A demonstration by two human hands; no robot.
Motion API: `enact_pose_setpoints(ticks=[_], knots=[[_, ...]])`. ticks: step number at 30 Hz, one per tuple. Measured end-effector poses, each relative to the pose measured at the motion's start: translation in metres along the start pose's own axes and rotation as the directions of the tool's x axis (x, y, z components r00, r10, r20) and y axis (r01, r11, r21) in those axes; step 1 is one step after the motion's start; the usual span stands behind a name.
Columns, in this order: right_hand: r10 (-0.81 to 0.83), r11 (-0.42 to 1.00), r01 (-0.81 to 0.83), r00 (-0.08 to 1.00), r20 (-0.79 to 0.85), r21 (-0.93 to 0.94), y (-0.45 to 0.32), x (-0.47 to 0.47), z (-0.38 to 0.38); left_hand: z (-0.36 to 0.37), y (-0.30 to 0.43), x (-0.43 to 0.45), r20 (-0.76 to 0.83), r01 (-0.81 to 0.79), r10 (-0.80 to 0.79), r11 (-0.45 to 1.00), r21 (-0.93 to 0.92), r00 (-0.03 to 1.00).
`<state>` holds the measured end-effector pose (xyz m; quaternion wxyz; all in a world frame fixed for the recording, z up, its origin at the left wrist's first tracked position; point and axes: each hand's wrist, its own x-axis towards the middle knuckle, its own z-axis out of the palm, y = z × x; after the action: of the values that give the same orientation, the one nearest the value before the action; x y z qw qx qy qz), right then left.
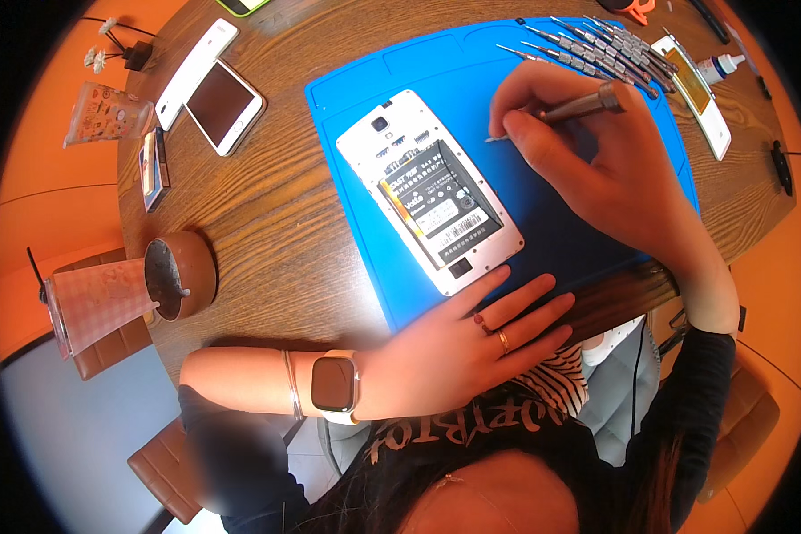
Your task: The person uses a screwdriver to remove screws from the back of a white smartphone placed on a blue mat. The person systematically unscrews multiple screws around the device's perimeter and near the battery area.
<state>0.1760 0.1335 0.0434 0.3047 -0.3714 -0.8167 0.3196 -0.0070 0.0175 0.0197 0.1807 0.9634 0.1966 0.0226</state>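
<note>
A white smartphone with its back cover off (364,153) lies on a blue work mat (554,227). The camera and a black battery bearing print (434,200) show on its upward face. My right hand (607,160) grips a precision screwdriver (577,110) like a pen. Its pale tip is over the mat, to the right of the phone and apart from it. My left hand (434,360) lies palm down with fingers spread at the mat's near edge. The left index fingertip is at the phone's lower end; whether it presses on it, I cannot tell.
Several precision screwdrivers (591,50) lie fanned across the mat's far right corner. To the right are a white phone part (715,130) and a small dropper bottle (721,67). On the left are a white smartphone (223,107), a white phone cover (200,70) and a brown pot (200,274).
</note>
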Motion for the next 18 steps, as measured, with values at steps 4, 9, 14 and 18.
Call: enact_pose_setpoints(ticks=[4,9,14,18], knots=[[0.024,0.996,-0.014,0.994,0.110,-0.088,0.000,-0.002,-0.002,-0.001,0.000,0.000,0.032,0.008,-0.008,1.000,0.000,0.999],[-0.136,0.953,0.167,0.981,0.136,-0.251,0.004,-0.007,0.008,-0.002,0.000,0.000,0.046,0.002,-0.002,1.000,0.003,0.999],[-0.131,0.951,0.170,0.978,0.164,-0.258,0.013,-0.009,0.017,-0.002,-0.001,0.000,0.036,-0.002,0.002,1.000,0.006,0.999],[-0.111,0.950,0.166,0.972,0.209,-0.266,0.014,-0.010,0.017,-0.002,0.000,-0.001,0.034,-0.004,0.004,1.000,0.012,0.999]])
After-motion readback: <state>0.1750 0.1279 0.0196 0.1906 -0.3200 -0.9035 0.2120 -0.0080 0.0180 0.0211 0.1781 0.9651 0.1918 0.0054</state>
